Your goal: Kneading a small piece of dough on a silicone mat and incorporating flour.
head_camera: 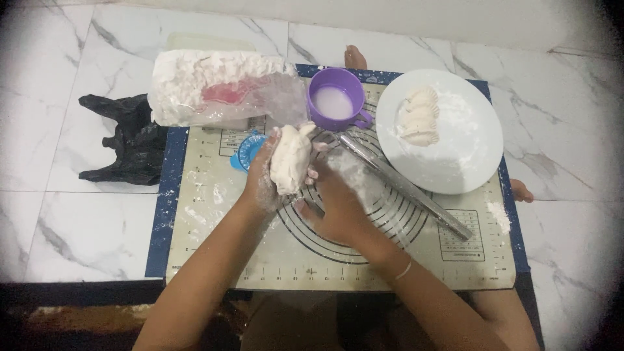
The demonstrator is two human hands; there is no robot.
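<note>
— Where's the dough, and how does it lie?
— Centre frame above the mat, long axis near upright, top tilted slightly right. One lump.
— The grip?
— Left hand wraps it; right hand presses its side.
— Around it?
— One purple cup, one plate upper right, one rolling pin, one flour bag.
</note>
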